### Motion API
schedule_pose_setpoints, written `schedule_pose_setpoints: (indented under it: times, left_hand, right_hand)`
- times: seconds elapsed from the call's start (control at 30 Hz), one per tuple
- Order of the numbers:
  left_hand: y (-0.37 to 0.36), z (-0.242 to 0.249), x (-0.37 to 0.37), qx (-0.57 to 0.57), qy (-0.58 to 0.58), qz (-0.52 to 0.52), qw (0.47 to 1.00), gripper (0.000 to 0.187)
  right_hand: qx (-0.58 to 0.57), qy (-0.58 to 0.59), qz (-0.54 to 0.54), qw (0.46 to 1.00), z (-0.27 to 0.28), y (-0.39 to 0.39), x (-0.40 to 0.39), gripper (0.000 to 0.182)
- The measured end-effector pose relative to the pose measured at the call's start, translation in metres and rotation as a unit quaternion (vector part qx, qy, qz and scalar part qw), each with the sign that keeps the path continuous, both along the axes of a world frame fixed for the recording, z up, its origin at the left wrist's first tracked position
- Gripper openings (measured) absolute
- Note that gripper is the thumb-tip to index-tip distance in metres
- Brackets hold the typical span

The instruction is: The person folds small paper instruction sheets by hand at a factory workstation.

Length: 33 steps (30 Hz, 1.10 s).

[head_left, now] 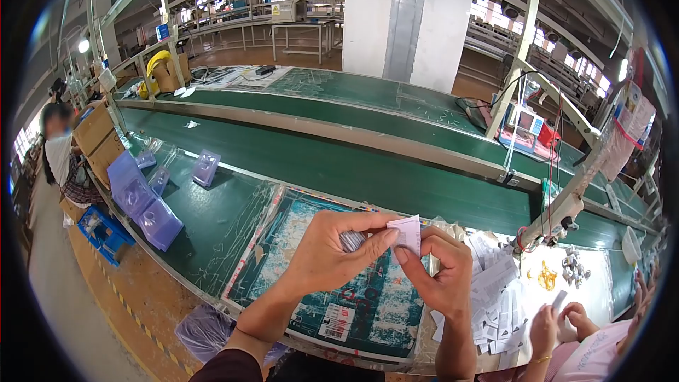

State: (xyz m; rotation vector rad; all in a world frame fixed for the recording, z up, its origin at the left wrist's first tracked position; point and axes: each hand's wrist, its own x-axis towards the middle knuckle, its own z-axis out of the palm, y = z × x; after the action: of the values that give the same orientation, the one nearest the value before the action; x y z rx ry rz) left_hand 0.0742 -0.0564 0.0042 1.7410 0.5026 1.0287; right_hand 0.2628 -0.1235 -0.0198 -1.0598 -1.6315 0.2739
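A small folded slip of white paper (406, 233) is pinched between my two hands above the workbench. My left hand (332, 251) grips its left side with thumb and forefinger. Within the curl of that same hand shows a small shiny greyish item (352, 241); its kind I cannot make out. My right hand (442, 269) closes on the paper's right edge, thumb in front. Below both hands lies a worn teal printed sheet (311, 223) with a barcode label (336, 322). A heap of loose paper slips (495, 290) spreads to the right of my right hand.
Purple-tinted plastic trays (141, 201) stand on the bench at left, beside a cardboard box (95, 134). A green conveyor belt (339, 155) runs across behind. At right, a co-worker's hands (555, 322) work near yellow bits (546, 276) and small metallic parts (575, 267). A slanted post (566, 205) rises there.
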Motion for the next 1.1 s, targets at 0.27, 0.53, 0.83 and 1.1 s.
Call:
schedule_pose_setpoints:
  times: [0.27,0.53,0.83,1.1]
  left_hand:
    - [-0.003,0.000,0.002,-0.025,-0.004,0.028,0.999,0.026]
    - [-0.004,-0.005,0.009,-0.016,-0.050,0.045,0.998,0.025]
    - [-0.009,-0.001,0.008,-0.057,-0.025,0.049,0.997,0.024]
    - [-0.010,-0.002,0.010,-0.043,-0.024,0.058,0.997,0.024]
  right_hand:
    - [-0.017,0.030,0.020,0.999,-0.003,0.002,0.002,0.019]
    - [-0.029,0.053,0.026,0.998,-0.004,0.003,0.000,0.014]
    - [-0.055,0.083,0.019,0.995,-0.004,0.001,-0.003,0.011]
    - [-0.046,0.094,0.025,0.994,-0.008,0.004,-0.005,0.013]
